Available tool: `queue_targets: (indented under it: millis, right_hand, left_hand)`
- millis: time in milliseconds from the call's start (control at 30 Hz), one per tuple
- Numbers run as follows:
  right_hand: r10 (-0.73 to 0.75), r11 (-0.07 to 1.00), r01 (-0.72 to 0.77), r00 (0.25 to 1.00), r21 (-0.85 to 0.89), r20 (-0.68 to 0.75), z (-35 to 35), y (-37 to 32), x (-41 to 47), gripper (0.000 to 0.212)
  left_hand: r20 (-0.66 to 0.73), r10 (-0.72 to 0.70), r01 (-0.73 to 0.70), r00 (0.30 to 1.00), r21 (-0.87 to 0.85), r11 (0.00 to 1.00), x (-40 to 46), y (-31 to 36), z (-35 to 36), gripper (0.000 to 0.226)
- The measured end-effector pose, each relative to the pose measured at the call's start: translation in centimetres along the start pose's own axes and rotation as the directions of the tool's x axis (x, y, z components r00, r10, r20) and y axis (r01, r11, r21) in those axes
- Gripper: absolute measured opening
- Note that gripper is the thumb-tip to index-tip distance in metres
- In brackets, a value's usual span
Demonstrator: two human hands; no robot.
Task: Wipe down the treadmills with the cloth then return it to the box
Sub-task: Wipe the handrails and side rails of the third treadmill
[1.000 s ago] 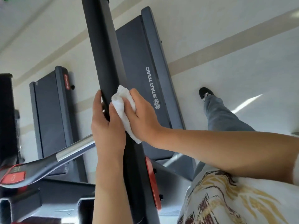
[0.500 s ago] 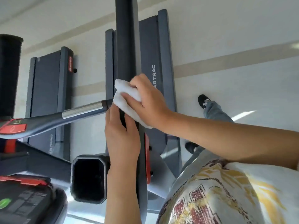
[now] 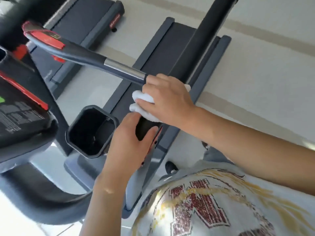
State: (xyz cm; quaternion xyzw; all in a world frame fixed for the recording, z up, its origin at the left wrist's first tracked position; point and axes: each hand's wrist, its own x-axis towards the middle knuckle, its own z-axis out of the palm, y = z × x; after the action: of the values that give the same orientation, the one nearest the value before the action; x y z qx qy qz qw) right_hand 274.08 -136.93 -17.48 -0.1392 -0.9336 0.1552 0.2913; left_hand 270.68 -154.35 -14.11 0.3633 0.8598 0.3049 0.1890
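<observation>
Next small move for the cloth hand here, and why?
Probably slide the right hand and white cloth along the black handrail, away from the body. The cloth is bunched on the rail just above the left hand, which grips the near end, and the long stretch beyond lies bare.

Bright, even daylight; glare whitens the lower left and right edge, motion blur softens everything, wide-angle bending at the edges
</observation>
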Motion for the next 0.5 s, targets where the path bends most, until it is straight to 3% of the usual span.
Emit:
queue_targets:
  millis: [167,300,500]
  right_hand:
    - [-0.172,0.984,0.176,0.959,0.000,0.225,0.2,-1.8,1.1,0.035]
    - [-0.275,0.959,0.271,0.831,0.080,0.483,-0.2,-2.0,2.5,0.042]
    - [-0.419,0.898,0.298,0.806,0.325,0.419,-0.9,-1.7,1.7,0.044]
  left_hand:
    - [-0.105,-0.076,0.084,0.992,0.078,0.993,-1.9,-0.4,0.1,0.017]
    - [-0.165,-0.122,0.133,0.979,0.056,0.990,-3.0,-0.4,0.7,0.025]
    - [-0.387,-0.144,0.177,0.911,0.051,0.983,-5.1,0.0,2.4,0.025]
